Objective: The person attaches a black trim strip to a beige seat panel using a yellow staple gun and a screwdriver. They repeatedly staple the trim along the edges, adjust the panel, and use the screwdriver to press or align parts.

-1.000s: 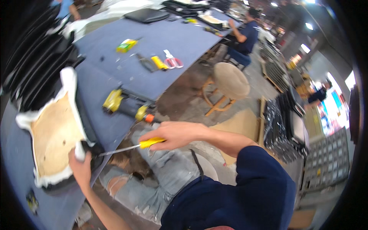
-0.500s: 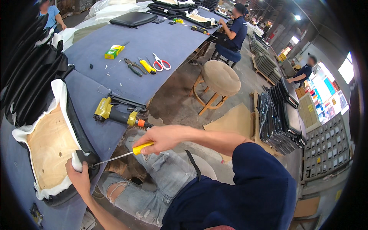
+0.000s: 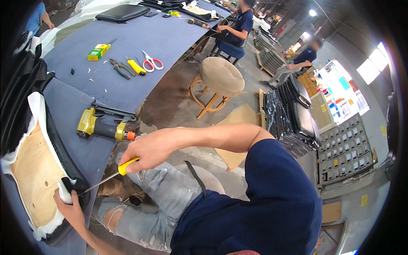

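Note:
At the left edge of the table lies an upholstered seat panel (image 3: 36,174), wood face up, with white padding and a black cover round its rim. My left hand (image 3: 71,209) is closed on its near right corner, where a tuft of white padding (image 3: 64,192) stands up. My right hand (image 3: 146,149) grips the yellow handle of a screwdriver (image 3: 124,165). The steel shaft slopes down left to the black cover at that corner, and its tip is hard to make out beside my left fingers. A yellow-and-black nail gun (image 3: 104,125) lies on the table beyond my right hand.
Pliers (image 3: 122,69), a yellow utility knife (image 3: 136,66), red-handled scissors (image 3: 152,63) and a small box (image 3: 98,52) lie farther up the table (image 3: 106,87). Black covers (image 3: 21,93) are piled at left. A stool (image 3: 222,76) and stacked cushions (image 3: 293,106) stand right; other people work beyond.
The whole view has swung, so the table and tools sit farther left. My hands keep their holds on the seat corner and screwdriver. A standing person at the far right has turned.

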{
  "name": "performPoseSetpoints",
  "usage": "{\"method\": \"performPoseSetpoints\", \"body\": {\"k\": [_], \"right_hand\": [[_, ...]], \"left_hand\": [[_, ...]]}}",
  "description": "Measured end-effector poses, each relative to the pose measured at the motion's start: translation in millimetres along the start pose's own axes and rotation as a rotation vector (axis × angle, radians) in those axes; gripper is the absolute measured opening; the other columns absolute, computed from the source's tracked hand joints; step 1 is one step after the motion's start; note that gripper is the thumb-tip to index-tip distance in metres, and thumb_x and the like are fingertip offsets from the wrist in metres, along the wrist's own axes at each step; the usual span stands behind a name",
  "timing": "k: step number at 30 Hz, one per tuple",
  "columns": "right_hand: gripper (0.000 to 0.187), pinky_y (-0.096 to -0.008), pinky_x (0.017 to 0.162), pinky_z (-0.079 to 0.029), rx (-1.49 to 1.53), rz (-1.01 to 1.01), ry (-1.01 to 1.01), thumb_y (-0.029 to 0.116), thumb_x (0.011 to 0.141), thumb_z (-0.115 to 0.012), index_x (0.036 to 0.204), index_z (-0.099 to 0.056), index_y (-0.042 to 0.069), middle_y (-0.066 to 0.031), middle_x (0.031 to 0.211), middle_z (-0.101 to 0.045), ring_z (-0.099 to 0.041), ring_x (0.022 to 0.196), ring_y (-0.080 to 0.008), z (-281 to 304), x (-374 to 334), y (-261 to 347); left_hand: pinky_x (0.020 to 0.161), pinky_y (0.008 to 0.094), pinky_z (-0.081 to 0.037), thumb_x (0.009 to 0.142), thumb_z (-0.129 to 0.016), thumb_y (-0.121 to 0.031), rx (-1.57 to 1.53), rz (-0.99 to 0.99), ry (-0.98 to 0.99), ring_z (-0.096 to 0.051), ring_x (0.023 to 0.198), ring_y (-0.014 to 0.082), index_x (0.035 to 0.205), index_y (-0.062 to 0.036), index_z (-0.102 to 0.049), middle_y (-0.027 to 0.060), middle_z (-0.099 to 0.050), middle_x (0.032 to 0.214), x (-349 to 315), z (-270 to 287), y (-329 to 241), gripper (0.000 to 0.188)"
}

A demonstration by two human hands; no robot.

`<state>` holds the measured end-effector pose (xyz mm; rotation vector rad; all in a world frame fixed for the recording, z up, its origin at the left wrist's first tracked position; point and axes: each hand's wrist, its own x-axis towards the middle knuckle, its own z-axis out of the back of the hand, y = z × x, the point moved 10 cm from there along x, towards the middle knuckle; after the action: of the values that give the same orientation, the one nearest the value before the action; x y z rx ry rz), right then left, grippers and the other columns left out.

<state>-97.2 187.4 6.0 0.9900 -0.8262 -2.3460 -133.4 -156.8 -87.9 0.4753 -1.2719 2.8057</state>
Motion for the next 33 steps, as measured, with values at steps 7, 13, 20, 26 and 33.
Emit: {"method": "performPoseSetpoints", "body": {"k": [7, 13, 20, 26, 33], "right_hand": [[0.047, -0.0423, 0.084, -0.053, -0.059, 0.056, 0.058, 0.038, 0.106, -0.054, 0.139, -0.062, 0.007, -0.0156, 0.102, -0.074, -0.069, 0.093, -0.0297, 13.5, 16.7, 16.7], [0.053, -0.0417, 0.098, -0.052, 0.425, 0.089, -0.125, 0.042, 0.108, -0.053, 0.153, -0.05, 0.015, -0.0196, 0.129, -0.069, -0.069, 0.112, -0.0327, -110.2, 12.9, -50.3], [0.064, -0.0474, 0.092, -0.055, 0.095, 0.324, -0.465, 0.025, 0.092, -0.074, 0.148, -0.048, 0.008, -0.0214, 0.126, -0.067, -0.068, 0.108, -0.0413, -51.5, -8.9, -20.2], [0.038, -0.0415, 0.073, -0.053, -0.213, 0.199, -0.414, 0.014, 0.098, -0.067, 0.135, -0.067, 0.008, -0.0181, 0.096, -0.071, -0.069, 0.081, -0.0353, -7.8, -28.9, 20.1], [0.038, -0.0416, 0.069, -0.05, -0.257, 0.156, -0.334, 0.012, 0.099, -0.066, 0.137, -0.067, 0.008, -0.0185, 0.088, -0.07, -0.066, 0.075, -0.0354, 6.6, -33.4, 44.1]], "left_hand": [[0.1, 0.0376, -0.043, 0.093, -0.072, -0.013, 0.027, -0.068, -0.028, -0.057, 0.105, 0.0296, 0.135, 0.004, -0.055, 0.0146, -0.059, 0.113, -3.2, 0.6, -7.3, 0.048], [0.098, 0.0376, -0.044, 0.092, -0.071, -0.012, 0.009, 0.007, -0.004, -0.057, 0.103, 0.0272, 0.134, 0.005, -0.055, 0.0143, -0.061, 0.113, 3.1, 5.7, -2.0, 0.048], [0.099, 0.0407, -0.048, 0.084, -0.081, -0.021, 0.056, 0.047, -0.16, -0.063, 0.107, 0.028, 0.128, 0.0024, -0.063, 0.0167, -0.068, 0.116, 3.7, 17.7, 1.8, 0.053], [0.093, 0.0456, -0.052, 0.072, -0.081, -0.028, -0.027, -0.03, -0.189, -0.066, 0.103, 0.0405, 0.111, 0.002, -0.069, 0.0228, -0.07, 0.106, 8.3, 16.4, -38.8, 0.051], [0.09, 0.0448, -0.052, 0.071, -0.078, -0.019, 0.02, -0.093, -0.226, -0.065, 0.1, 0.0407, 0.108, 0.0019, -0.069, 0.0223, -0.07, 0.105, 7.4, 18.4, -66.5, 0.043]]}}
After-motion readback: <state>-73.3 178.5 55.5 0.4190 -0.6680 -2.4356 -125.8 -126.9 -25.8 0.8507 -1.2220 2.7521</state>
